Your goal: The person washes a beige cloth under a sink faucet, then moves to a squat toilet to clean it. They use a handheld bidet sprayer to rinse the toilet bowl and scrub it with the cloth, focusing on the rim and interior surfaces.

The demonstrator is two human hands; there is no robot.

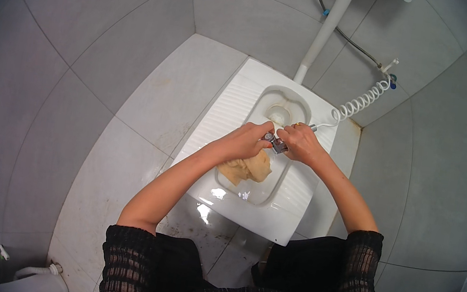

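Both hands meet above the basin of a white squat toilet (212, 136). My right hand (304, 143) grips a chrome hand sprayer (279, 146), whose coiled white hose (363, 99) leads off behind that hand. The fingers of my left hand (245, 139) close around the sprayer's head. Just below the left hand is a crumpled yellow cloth (252, 169) over the front part of the basin. Whether the left hand also holds the cloth is hidden.
A white flush pipe (327, 34) rises along the grey tiled wall behind the toilet. The hose joins a valve (388, 70) there, beside a braided supply line (357, 47). Wet, dirty floor tiles (196, 217) surround the toilet. A white corrugated pipe (37, 270) lies lower left.
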